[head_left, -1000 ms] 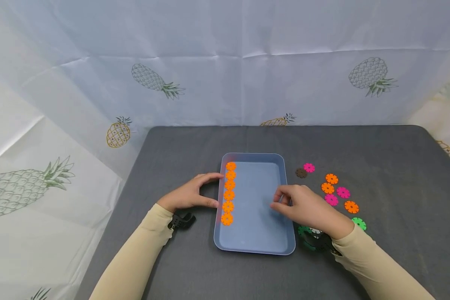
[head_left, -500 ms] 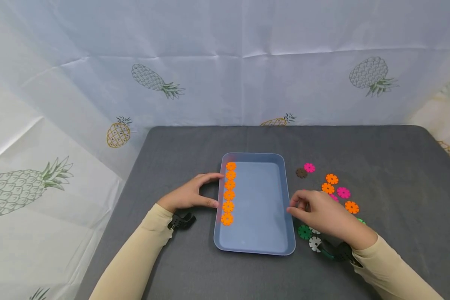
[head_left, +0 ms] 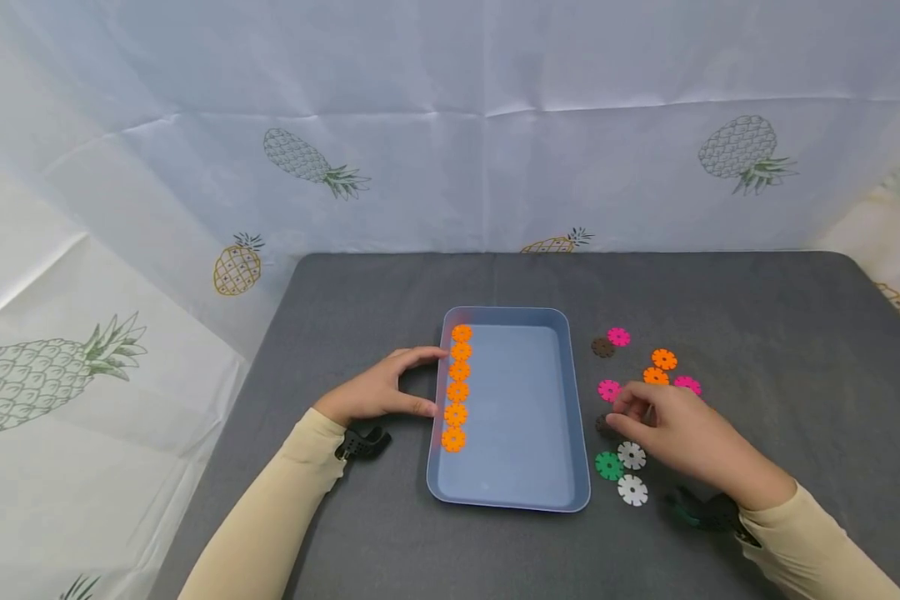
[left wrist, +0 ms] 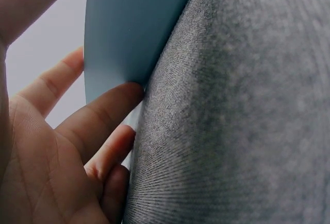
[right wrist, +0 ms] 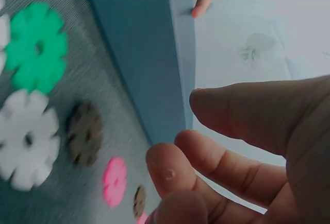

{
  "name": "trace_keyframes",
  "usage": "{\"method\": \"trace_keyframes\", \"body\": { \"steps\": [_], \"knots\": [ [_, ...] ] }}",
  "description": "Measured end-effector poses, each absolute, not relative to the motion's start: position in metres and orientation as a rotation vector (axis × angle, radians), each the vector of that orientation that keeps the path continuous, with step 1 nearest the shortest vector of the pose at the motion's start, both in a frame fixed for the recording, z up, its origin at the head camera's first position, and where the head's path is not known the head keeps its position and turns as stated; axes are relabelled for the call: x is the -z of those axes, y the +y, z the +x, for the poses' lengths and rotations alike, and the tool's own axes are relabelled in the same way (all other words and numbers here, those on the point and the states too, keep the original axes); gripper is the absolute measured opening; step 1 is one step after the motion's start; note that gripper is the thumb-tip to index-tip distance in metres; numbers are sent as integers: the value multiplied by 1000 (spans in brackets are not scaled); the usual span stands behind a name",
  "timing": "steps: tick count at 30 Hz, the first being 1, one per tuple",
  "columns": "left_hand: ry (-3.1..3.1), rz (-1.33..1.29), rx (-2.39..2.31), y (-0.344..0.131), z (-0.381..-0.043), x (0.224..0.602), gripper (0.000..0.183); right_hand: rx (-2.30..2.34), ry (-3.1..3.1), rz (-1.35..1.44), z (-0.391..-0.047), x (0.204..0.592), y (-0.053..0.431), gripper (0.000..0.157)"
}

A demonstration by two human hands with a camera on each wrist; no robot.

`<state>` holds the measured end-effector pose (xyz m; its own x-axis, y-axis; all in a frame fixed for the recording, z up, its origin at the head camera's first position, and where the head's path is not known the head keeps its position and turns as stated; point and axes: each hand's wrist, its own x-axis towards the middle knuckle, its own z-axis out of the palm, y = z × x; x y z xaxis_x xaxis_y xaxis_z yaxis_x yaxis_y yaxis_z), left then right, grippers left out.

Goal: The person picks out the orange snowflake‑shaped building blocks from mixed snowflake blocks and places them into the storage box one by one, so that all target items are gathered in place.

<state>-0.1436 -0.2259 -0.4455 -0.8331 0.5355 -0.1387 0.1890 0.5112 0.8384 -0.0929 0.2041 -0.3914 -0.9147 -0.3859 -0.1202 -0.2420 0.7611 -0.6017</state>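
My left hand (head_left: 378, 387) lies at the left side of a blue-grey tray (head_left: 512, 492), its thumb and fingertips touching the wall. In the left wrist view the fairly straight fingers rest against the tray's outer wall (left wrist: 124, 33). A column of several orange notched discs (head_left: 457, 391) lies inside along that side. Right of the tray, my right hand (head_left: 682, 437) hovers over loose discs. The right wrist view shows its thumb and bent fingers apart, holding nothing. Nearest to it are a pink disc (head_left: 609, 391) and a dark brown disc (head_left: 602, 427), partly covered by the hand.
Below the right hand lie a green disc (head_left: 609, 466) and two white discs (head_left: 633, 490). Orange discs (head_left: 664, 359), a pink disc (head_left: 687, 384) and another brown disc (head_left: 603, 347) lie farther back. A pineapple-print cloth (head_left: 450, 183) hangs behind the grey table (head_left: 375, 287).
My right hand has moved from above the tray rightward to the loose discs, uncovering the white and green ones and a pink one beside the tray. The left hand has stayed put.
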Motion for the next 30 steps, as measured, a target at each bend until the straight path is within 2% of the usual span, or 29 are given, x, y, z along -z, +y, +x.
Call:
{"method": "trace_keyframes", "body": {
  "steps": [14,26,30],
  "knots": [
    [2366,590,-1243,-227,-145,446,84,758,2802,-406,-84,407,245,14],
    [2374,580,-1238,-227,-146,444,85,625,2817,-414,-82,417,259,29],
    [2379,583,-1232,-226,-146,444,85,596,2824,-426,-83,419,262,29]
  ]
}}
